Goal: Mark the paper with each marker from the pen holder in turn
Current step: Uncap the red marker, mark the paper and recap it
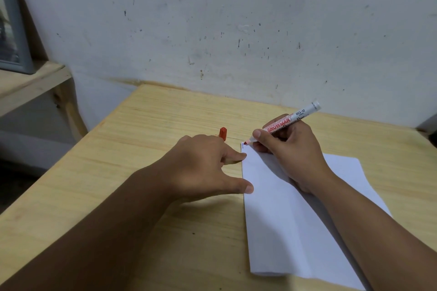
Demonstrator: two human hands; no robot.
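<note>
While a grey frame [13, 30] leans on the wooden shelf [30, 80] at far left, your two hands work at one pale wooden counter [142, 125] set against a scuffed white wall [236, 19]. Your left hand [201, 165] lies on the counter with index finger and thumb spread, both tips touching the left edge of the single sheet of white paper [283, 220]. One red marker cap [222, 133] pokes up from behind that hand; whether the hand grips it cannot be told. A short dark stroke [242, 145] sits at the paper's far left corner. Your right hand [290, 151] rests on the paper, fingers closed around one white marker [290, 120] with a red label, its red tip just beside that stroke at the corner, its barrel tilted up and away to the right. One marker, one cap, one sheet are in view.
</note>
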